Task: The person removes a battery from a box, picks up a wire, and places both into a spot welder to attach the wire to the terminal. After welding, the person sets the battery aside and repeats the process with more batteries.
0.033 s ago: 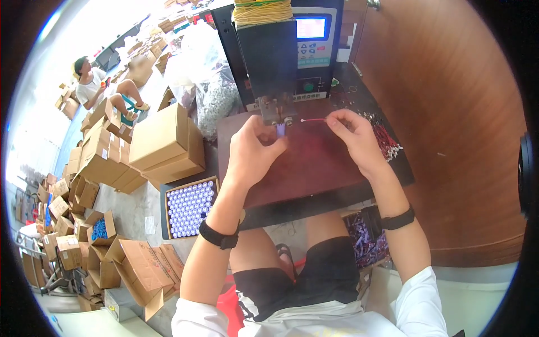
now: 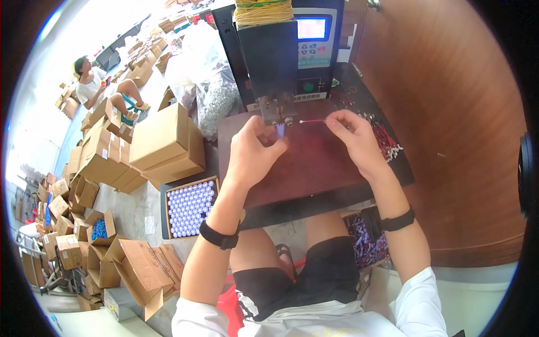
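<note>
My left hand (image 2: 258,147) is closed around a small purple cylindrical battery cell (image 2: 280,131), holding it just under the metal electrode tips (image 2: 281,115) of a black spot welding machine (image 2: 272,62). Part of the cell is hidden by my fingers. To the right, my right hand (image 2: 353,135) pinches a thin red wire (image 2: 315,121) between thumb and fingers. The wire's pale tip points left toward the electrodes, apart from the cell. Both hands are over a dark red work board (image 2: 297,168).
Red wires (image 2: 384,140) with pale ends are heaped at the board's right. A box of purple cells (image 2: 191,209) stands at the left; a bin of purple pieces (image 2: 368,238) sits below right. Cardboard boxes (image 2: 160,137) and a seated person (image 2: 92,87) are farther left. A wooden panel (image 2: 449,129) rises at the right.
</note>
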`<move>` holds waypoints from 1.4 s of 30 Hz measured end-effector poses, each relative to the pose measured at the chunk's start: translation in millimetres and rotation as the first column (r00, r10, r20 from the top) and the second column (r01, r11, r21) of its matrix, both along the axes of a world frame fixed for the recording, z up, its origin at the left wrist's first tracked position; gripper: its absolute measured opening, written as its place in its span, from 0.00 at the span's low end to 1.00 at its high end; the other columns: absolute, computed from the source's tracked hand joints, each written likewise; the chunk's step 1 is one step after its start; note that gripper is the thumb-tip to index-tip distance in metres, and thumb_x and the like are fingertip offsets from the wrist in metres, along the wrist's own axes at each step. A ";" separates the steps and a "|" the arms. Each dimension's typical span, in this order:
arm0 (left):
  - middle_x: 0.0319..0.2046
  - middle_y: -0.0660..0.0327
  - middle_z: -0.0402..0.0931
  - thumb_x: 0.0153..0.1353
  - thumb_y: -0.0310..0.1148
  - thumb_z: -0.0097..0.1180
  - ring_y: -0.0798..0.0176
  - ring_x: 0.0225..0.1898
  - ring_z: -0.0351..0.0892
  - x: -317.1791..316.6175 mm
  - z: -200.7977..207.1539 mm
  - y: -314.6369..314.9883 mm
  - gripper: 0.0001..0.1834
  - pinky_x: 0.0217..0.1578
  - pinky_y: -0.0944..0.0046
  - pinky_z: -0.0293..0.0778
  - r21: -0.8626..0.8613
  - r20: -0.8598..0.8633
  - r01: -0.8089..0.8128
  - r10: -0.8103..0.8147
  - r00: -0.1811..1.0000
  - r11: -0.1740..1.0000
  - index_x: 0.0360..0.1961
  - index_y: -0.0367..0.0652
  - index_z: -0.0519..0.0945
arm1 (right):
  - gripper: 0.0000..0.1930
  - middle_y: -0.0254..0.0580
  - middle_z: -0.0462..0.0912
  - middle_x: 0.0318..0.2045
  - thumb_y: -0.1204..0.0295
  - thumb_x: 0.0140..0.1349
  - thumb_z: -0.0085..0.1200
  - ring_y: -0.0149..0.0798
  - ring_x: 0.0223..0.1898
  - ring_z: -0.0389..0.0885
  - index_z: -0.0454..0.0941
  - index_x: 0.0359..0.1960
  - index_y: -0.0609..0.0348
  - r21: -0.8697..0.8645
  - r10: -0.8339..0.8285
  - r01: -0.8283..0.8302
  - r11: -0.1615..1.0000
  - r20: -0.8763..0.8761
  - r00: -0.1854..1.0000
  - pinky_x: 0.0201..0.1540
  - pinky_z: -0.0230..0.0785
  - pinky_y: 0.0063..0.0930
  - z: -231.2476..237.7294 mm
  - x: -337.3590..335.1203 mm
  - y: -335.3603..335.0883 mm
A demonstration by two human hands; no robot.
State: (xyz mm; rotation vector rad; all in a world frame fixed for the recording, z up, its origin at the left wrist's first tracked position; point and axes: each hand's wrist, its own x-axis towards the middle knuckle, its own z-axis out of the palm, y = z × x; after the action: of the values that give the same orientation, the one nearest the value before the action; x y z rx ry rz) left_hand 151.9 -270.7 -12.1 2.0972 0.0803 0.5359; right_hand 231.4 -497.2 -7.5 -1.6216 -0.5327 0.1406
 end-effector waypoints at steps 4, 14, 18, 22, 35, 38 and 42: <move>0.27 0.59 0.82 0.53 0.30 0.65 0.70 0.28 0.77 0.5 -5.9 5.0 0.14 0.34 0.66 0.74 -0.043 0.033 -0.029 0.030 0.999 0.999 0.39 0.33 0.82 | 0.09 0.27 0.80 0.36 0.67 0.71 0.57 0.22 0.40 0.74 0.81 0.42 0.62 0.051 0.074 -0.072 0.996 -0.045 0.996 0.46 0.66 0.20 0.8 -8.7 15.9; 0.23 0.53 0.77 0.53 0.37 0.67 0.61 0.25 0.74 2.8 2.3 -0.7 0.15 0.31 0.61 0.71 0.175 0.050 -0.015 0.007 0.999 0.984 0.33 0.33 0.85 | 0.13 0.39 0.83 0.33 0.66 0.69 0.59 0.29 0.36 0.77 0.82 0.40 0.68 0.010 -0.065 0.064 0.998 0.146 0.987 0.42 0.70 0.25 -18.9 -3.9 36.2; 0.23 0.53 0.77 0.54 0.39 0.69 0.57 0.25 0.73 5.2 -2.4 1.9 0.16 0.30 0.59 0.70 0.210 0.037 0.022 -0.031 0.999 0.977 0.32 0.34 0.84 | 0.11 0.31 0.83 0.36 0.67 0.72 0.57 0.24 0.40 0.77 0.81 0.42 0.66 -0.033 -0.044 0.049 0.998 0.120 0.992 0.45 0.69 0.21 -13.6 -7.2 37.0; 0.23 0.52 0.77 0.54 0.38 0.69 0.57 0.25 0.73 4.8 -0.5 -1.0 0.16 0.30 0.59 0.70 0.232 0.088 0.017 -0.038 0.995 0.973 0.31 0.33 0.84 | 0.12 0.31 0.82 0.35 0.67 0.71 0.57 0.23 0.39 0.76 0.81 0.42 0.66 -0.063 -0.077 0.089 0.994 0.174 0.982 0.45 0.68 0.21 -15.8 -6.1 38.0; 0.20 0.54 0.77 0.55 0.38 0.70 0.61 0.21 0.74 7.0 -4.5 2.4 0.15 0.27 0.61 0.69 0.216 0.063 0.011 -0.025 0.998 0.976 0.31 0.34 0.85 | 0.12 0.33 0.83 0.34 0.67 0.70 0.59 0.25 0.38 0.76 0.82 0.42 0.67 -0.049 -0.108 0.121 0.991 0.211 0.972 0.44 0.69 0.22 -17.0 -4.8 41.9; 0.21 0.55 0.77 0.55 0.37 0.70 0.63 0.22 0.74 4.7 -4.3 4.7 0.14 0.27 0.63 0.70 0.203 0.024 0.011 -0.017 1.000 0.979 0.34 0.35 0.86 | 0.12 0.32 0.82 0.34 0.67 0.70 0.59 0.24 0.38 0.76 0.82 0.42 0.66 -0.059 -0.108 0.120 0.991 0.185 0.977 0.44 0.68 0.21 -11.5 -10.1 41.1; 0.24 0.57 0.79 0.54 0.36 0.72 0.66 0.26 0.75 0.3 -1.3 -2.5 0.15 0.31 0.64 0.72 0.176 0.030 0.035 -0.041 0.999 0.984 0.39 0.37 0.88 | 0.11 0.32 0.82 0.34 0.67 0.70 0.58 0.22 0.39 0.76 0.82 0.41 0.66 -0.038 -0.095 0.102 0.994 0.153 0.984 0.44 0.68 0.19 -13.8 -11.8 32.0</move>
State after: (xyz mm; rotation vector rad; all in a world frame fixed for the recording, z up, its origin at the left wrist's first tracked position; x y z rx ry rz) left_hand 152.2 -273.2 -13.4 2.2557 -0.0268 0.5722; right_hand 219.6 -465.2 -21.2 -1.7088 -0.5675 -0.0446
